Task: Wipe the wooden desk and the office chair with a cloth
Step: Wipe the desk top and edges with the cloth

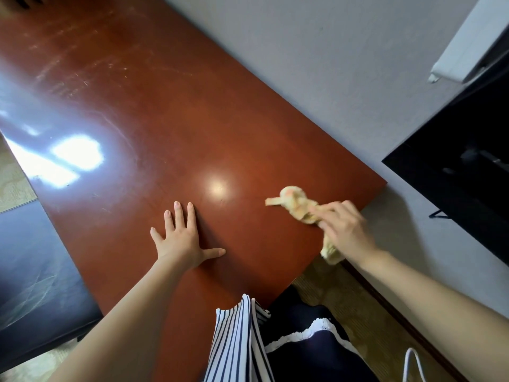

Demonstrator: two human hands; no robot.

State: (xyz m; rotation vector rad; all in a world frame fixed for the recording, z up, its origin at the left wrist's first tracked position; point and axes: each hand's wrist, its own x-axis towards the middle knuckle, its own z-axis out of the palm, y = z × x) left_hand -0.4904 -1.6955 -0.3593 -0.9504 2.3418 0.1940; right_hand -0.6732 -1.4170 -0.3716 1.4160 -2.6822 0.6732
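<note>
Yellow cloth lies bunched on the wooden desk near its right corner, gripped by the blurred right hand. The left hand rests flat on the desk, fingers spread.

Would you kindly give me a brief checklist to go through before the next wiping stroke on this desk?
1. Grip: right hand holds the crumpled pale yellow cloth: ok.
2. Cloth pressed onto the glossy reddish-brown wooden desk: cannot tell, motion blur.
3. Cloth spread flat for wiping: not ok, it is bunched, with one end over the desk's edge.
4. Brace: left hand flat on the desk: ok.
5. Far desktop free of pale streaks: not ok.
6. Wiped yet: black office chair seat: cannot tell.
</note>
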